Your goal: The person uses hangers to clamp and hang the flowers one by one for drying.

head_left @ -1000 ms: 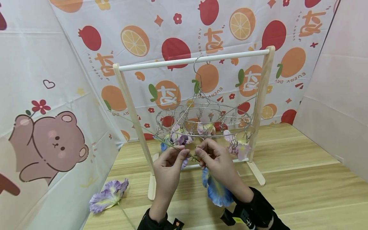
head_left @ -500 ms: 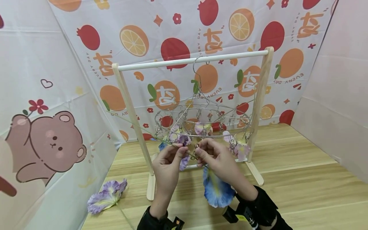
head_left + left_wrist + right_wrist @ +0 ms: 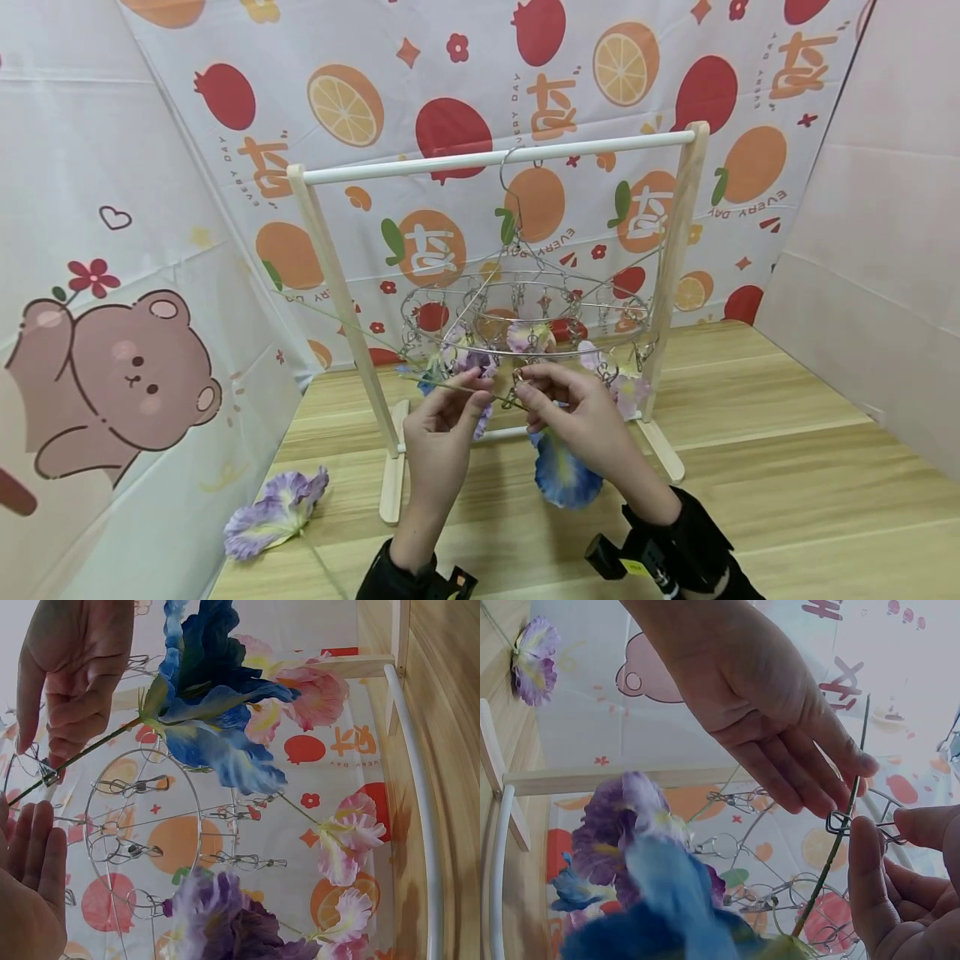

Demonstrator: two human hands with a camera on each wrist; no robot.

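My left hand (image 3: 442, 429) pinches the green stem (image 3: 825, 874) of a blue artificial iris (image 3: 566, 475) between thumb and fingertips. Opposite it, my right hand (image 3: 573, 417) pinches a metal wire clip (image 3: 838, 825) that hangs from the round clip hanger (image 3: 525, 356). In the right wrist view the stem passes through the clip's wire jaws. The blue bloom (image 3: 217, 712) hangs petals down below my right hand. Clipped to the hanger around it are a purple flower (image 3: 225, 919) and pink flowers (image 3: 349, 840).
The hanger hooks over the white bar (image 3: 495, 158) of a wooden rack (image 3: 678, 275). A loose purple flower (image 3: 273, 515) lies on the wooden table (image 3: 787, 467) at the left. A fruit-print cloth (image 3: 345, 208) stands behind.
My right hand has shifted slightly right and the blue bloom has risen a little beneath it. The clip now sits closer to the stem. My left hand keeps its pinch on the stem.
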